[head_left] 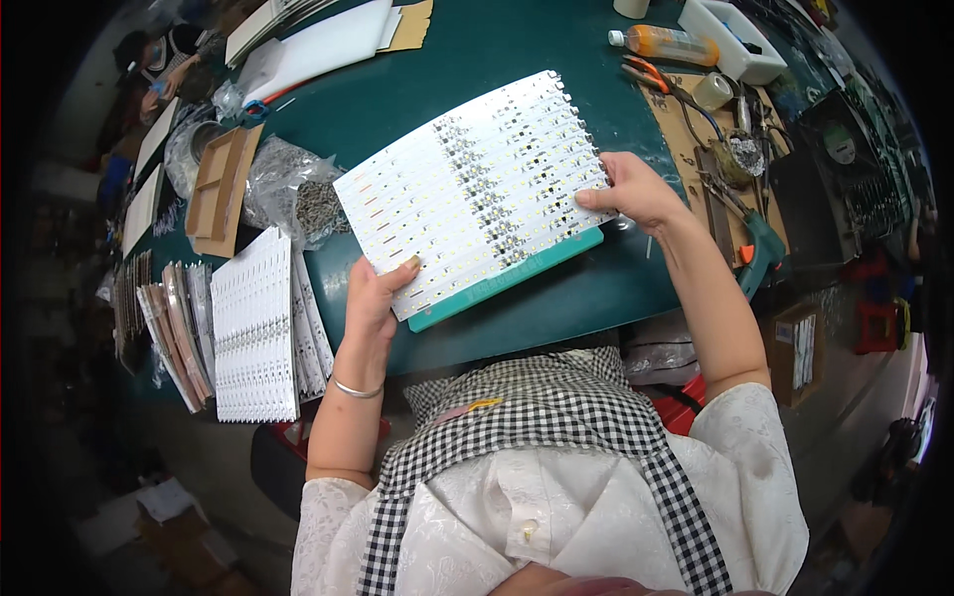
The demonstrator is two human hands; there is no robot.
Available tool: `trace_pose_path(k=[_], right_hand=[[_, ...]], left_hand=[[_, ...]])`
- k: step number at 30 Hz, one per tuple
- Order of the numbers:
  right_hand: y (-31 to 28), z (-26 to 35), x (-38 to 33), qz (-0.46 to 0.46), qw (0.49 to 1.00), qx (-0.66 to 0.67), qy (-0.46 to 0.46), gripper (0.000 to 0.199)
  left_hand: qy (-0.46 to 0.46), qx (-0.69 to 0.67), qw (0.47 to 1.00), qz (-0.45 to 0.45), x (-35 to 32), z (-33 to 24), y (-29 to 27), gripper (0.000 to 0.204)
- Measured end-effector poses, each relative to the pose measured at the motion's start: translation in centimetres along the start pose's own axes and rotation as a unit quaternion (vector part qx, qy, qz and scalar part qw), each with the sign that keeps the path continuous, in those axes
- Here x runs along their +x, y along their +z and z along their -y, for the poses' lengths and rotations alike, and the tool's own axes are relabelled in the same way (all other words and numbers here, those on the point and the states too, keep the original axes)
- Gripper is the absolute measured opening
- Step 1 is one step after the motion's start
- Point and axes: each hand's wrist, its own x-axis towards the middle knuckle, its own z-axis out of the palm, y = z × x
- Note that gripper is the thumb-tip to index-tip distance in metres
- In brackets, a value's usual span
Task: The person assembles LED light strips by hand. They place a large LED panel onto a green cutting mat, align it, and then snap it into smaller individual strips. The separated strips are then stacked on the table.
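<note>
Between my two hands is a white LED circuit board panel (pixel 417 214), made of many narrow strips with small yellowish chips and a dark band of parts across its middle. My left hand (pixel 380 296) grips its near left corner, thumb on top. At the right edge, my right hand (pixel 636 194) pinches it the same way, thumb on the face and fingers underneath. The panel is tilted above a green block or tray (pixel 507 278), whose long near edge shows below it. Whether the panel touches the green piece I cannot tell.
Similar white panels (pixel 253 338) stand at the table's left edge. Behind them are a cardboard tray (pixel 221 189) and a plastic bag of small metal parts (pixel 320 207). To the right lie pliers (pixel 651 74), an orange drink bottle (pixel 676 45), a white bin (pixel 735 45) and a green-handled tool (pixel 763 253).
</note>
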Motion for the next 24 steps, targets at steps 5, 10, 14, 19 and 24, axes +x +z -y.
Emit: trace_pose_path(k=[5,10,14,19,24], right_hand=[[0.4,-0.2,0.4,-0.03,0.999,0.03,0.023,0.032],[0.0,-0.8,1.3,-0.04,0.997,0.021,0.06,0.037],[0.4,-0.9,1.0,-0.047,0.997,0.027,0.051,0.038],[0.1,-0.7,0.1,-0.029,0.999,0.004,0.014,0.044],[-0.9,0.0,-2.1,-0.015,0.996,-0.064,0.052,0.037]], left_hand=[[-0.003,-0.003,1.0,0.007,0.2,0.4,-0.2,0.051],[0.003,-0.013,1.0,0.002,0.5,0.6,-0.3,0.048],[0.01,0.0,1.0,-0.015,1.0,1.1,-0.3,0.047],[-0.001,-0.014,0.999,0.029,0.7,1.1,-1.2,0.048],[0.063,-0.032,0.997,0.012,0.0,1.0,-0.4,0.048]])
